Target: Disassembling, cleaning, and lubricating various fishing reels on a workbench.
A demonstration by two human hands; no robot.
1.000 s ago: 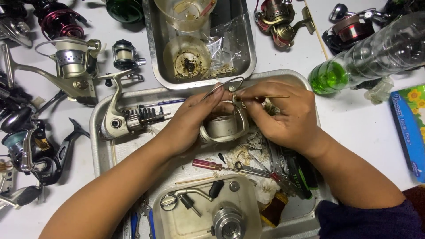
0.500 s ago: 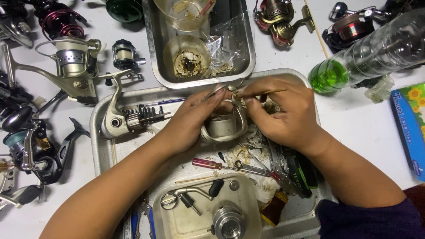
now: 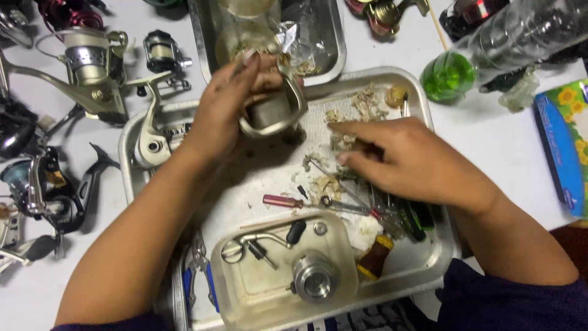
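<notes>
While the left hand (image 3: 236, 101) clasps the grey reel rotor (image 3: 272, 110) at upper centre and the right hand (image 3: 401, 156) pinches a grubby wad (image 3: 343, 142) on the metal tray (image 3: 429, 110), greasy fingers might let the rotor slip.

Tray (image 3: 429, 107) dull scuffed metal; spool (image 3: 272, 110) matt grey metal; bottle (image 3: 502, 46) clear glossy plastic; screwdriver handle (image 3: 282, 201) glossy red plastic.
</notes>
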